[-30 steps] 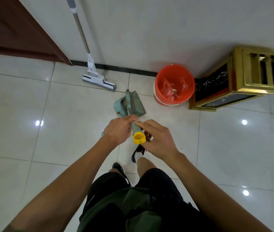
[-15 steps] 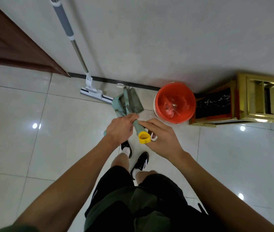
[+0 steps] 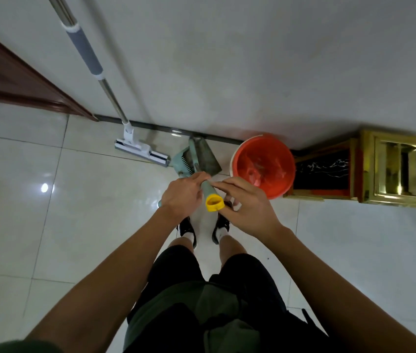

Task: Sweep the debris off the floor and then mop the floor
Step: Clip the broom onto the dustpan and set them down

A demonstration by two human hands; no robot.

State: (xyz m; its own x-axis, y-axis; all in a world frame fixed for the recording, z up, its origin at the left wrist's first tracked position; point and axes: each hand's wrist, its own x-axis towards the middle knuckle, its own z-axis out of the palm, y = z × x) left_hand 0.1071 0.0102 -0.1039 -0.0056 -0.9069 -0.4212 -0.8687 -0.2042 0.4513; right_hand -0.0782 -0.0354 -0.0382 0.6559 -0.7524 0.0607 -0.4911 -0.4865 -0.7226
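Note:
A green broom and dustpan set (image 3: 196, 160) stands upright on the tiled floor near the wall. Its green handle (image 3: 208, 191) ends in a yellow cap (image 3: 214, 203). My left hand (image 3: 182, 197) grips the handle from the left. My right hand (image 3: 243, 203) pinches the same handle just above the cap. A white flat mop (image 3: 142, 150) leans against the wall to the left, its long pole (image 3: 84, 50) running up and left. An orange bucket (image 3: 264, 165) with a red bag inside stands right of the dustpan.
A gold and black stand (image 3: 379, 169) sits against the wall at the right. A dark wooden door frame (image 3: 23, 85) is at the upper left. My feet in black shoes (image 3: 203, 229) stand just below the broom. Glossy white tiles spread left and right.
I have stepped closer to the wall. The broom and dustpan set moved toward the skirting, between the mop head and the bucket. Both hands kept their hold on the handle.

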